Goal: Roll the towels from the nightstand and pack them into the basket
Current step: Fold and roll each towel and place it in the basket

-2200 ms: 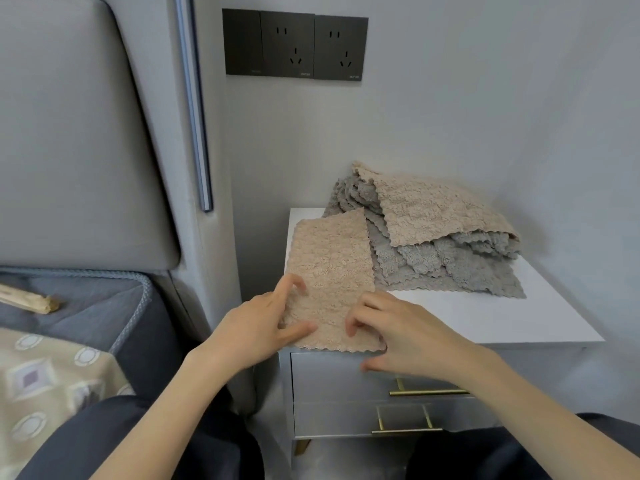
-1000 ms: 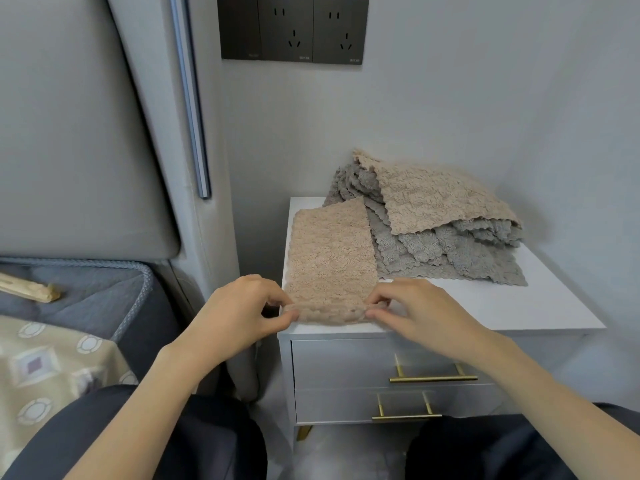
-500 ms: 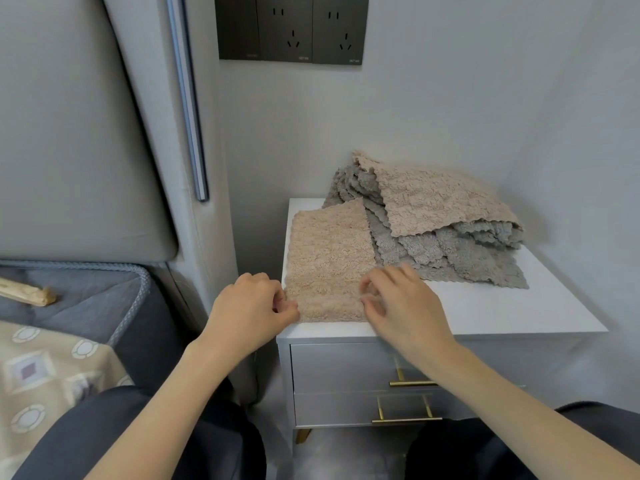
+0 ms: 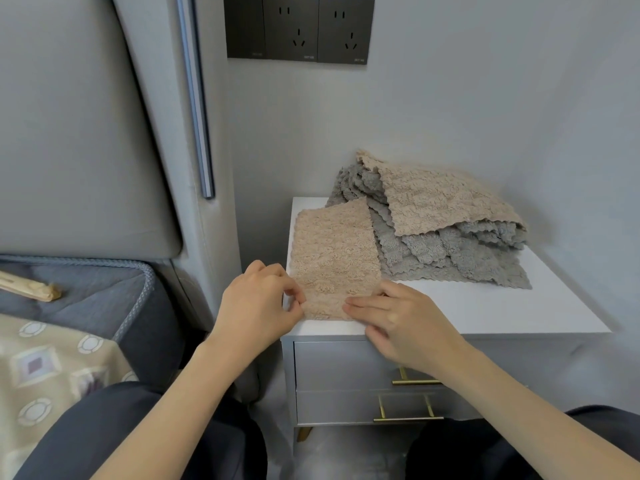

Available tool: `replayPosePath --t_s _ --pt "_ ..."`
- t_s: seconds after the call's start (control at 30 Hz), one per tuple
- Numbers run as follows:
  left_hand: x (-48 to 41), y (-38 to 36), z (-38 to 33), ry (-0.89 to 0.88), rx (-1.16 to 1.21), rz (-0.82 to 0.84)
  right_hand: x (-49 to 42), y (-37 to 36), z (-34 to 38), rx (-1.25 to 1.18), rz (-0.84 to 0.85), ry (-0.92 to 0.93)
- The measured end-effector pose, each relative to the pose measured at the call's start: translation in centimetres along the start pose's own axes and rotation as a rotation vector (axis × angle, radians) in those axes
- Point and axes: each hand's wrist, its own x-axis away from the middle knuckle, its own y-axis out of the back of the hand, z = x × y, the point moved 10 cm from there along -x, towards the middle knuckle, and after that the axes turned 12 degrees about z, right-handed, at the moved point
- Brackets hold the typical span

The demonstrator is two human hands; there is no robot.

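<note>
**Q:** Location of the towel?
**A:** The towel [image 4: 334,258] lies flat as a folded beige strip along the left edge of the nightstand [image 4: 485,317]. Its near end is at the front edge. Its far right corner overlaps the pile [image 4: 450,237], which sits toward the back right corner. The basket is not in view.

**Q:** Hand state?
**A:** Left hand [image 4: 258,306]: fingers [image 4: 294,296] curled, pinching the towel's near left corner. Right hand [image 4: 405,323]: fingers [image 4: 363,303] straight and close together, laid on the near right corner. Whether the right thumb is under the cloth cannot be told.

**Q:** Expected handling?
**A:** Judged light, soft and limp, with no stiffness of its own. The plush, ridged fleece should cling to itself and hold a turn. The smooth white top may let the whole strip slide, so press down while rolling. Take hold at both near corners and turn the end over evenly, since uneven pull will likely cone the roll. Not fragile.

**Q:** Other materials?
**A:** Pile: grey and beige towels of the same fleece, loosely folded, with scalloped hems. Nightstand: rigid, grey drawer fronts, brass bar handles [image 4: 415,381].
</note>
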Motion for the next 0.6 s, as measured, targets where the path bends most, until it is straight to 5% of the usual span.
replayPosePath --t_s 0.5,0.6 --pt "0.3 -0.4 -0.6 -0.104 -0.119 0.015 0.6 -0.5 -3.4 -0.09 0.142 -0.193" --pt "-0.1 -0.4 0.4 -0.06 -0.003 0.035 1.2 -0.7 -5.9 -0.269 0.141 -0.387"
